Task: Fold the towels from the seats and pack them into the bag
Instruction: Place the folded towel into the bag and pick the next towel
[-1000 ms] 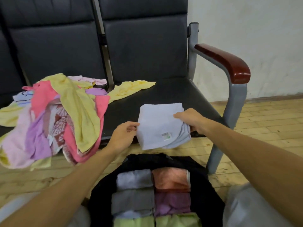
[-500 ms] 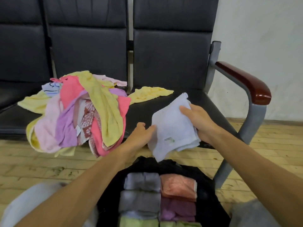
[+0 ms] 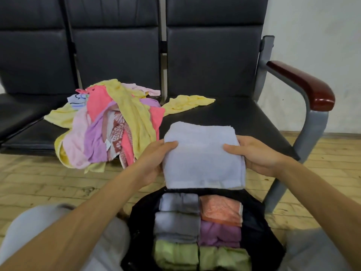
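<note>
A folded pale lavender towel [image 3: 203, 155] is held in the air in front of the right seat, just above the far edge of the bag. My left hand [image 3: 156, 159] grips its left side with the thumb on top. My right hand [image 3: 254, 153] grips its right side the same way. Below, the open black bag [image 3: 259, 227] holds several folded towels in two columns: grey, orange, purple and green. A heap of unfolded towels [image 3: 109, 126] in yellow, pink, purple and a red pattern lies on the middle seat and hangs over its front edge.
A loose yellow towel [image 3: 187, 102] lies at the back of the right black seat [image 3: 244, 118]. A red-brown armrest [image 3: 300, 85] on a grey metal frame stands at the right. Wooden floor [image 3: 39, 182] spreads under the seats; my knees flank the bag.
The lavender towel got one more fold into a compact rectangle and came off the seat toward the bag. Both hands now hold its sides, and the label no longer shows.
</note>
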### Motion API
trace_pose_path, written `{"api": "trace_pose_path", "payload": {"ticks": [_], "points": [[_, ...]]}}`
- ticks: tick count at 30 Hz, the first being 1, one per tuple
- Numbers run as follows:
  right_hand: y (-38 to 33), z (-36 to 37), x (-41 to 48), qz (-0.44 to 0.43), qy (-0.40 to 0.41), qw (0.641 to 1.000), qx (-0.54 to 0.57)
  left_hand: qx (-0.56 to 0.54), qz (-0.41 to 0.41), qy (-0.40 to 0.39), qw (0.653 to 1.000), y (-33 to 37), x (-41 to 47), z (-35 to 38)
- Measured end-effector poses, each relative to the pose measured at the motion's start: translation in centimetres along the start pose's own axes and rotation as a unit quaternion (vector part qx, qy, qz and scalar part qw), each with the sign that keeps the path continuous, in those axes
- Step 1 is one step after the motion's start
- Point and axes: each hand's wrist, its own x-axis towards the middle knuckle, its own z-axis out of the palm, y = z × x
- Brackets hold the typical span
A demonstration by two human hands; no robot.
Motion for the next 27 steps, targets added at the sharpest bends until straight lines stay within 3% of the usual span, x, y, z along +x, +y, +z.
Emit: {"api": "trace_pose_path", "payload": {"ticks": [8,16,22,27], "points": [[0.7,-0.3,-1.3,0.061,0.017,0.995,0.077,0.065,0.011,-0.036,0.997,-0.4,-0.8,0.0],[0.5,-1.3,-2.3,0.034,-0.021,0.988,0.149,0.079,0.004,-0.075,0.994,0.2,-0.4,-0.2],[0.7,-2.3,-1.9,-0.020,0.001,0.993,0.120,-0.004,0.025,-0.149,0.989,-0.3,0.1,0.0],[0.1,-2.8,-2.0,-0.035,0.028,0.990,0.133,-0.111,0.002,-0.166,0.980,0.2,0.2,0.4]]}}
